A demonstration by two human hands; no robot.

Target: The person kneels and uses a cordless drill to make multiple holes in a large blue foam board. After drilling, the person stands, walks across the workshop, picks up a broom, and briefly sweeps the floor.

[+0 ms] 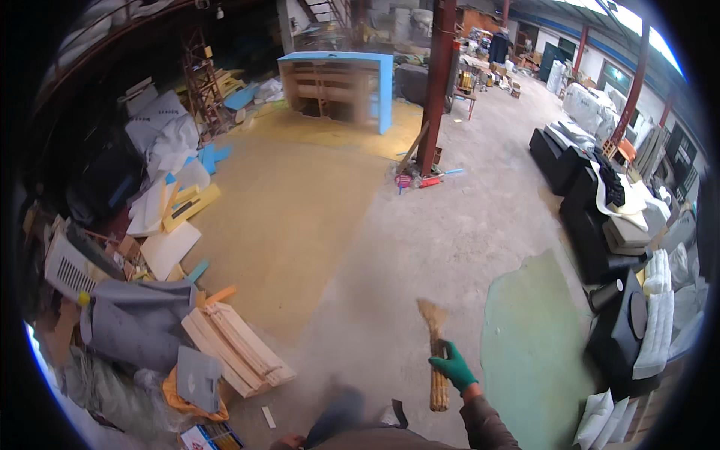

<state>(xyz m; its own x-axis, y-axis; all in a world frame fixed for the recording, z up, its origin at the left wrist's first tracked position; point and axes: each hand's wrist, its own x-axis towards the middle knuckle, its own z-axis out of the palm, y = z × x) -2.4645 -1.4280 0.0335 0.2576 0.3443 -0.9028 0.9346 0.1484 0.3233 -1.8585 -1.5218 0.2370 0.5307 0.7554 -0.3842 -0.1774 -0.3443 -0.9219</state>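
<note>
A short straw hand broom (439, 386) hangs upright over the concrete floor, its frayed, spread end pointing away from me. My right hand (454, 366), in a green glove, is closed round its middle. At the lower edge, left of my blurred trouser leg, a small part of my left hand (291, 441) shows; its fingers cannot be made out. Nearest to that hand on the floor lies a small pale strip (268, 417).
Wooden boards (236, 349), a grey roll (139, 319) and a grey case (199, 379) lie at left. A dark red post (436, 90) rises ahead, near a blue-edged wooden frame (386, 90). Black sofa parts (589, 217) line the right, beside a pale green floor patch (532, 337).
</note>
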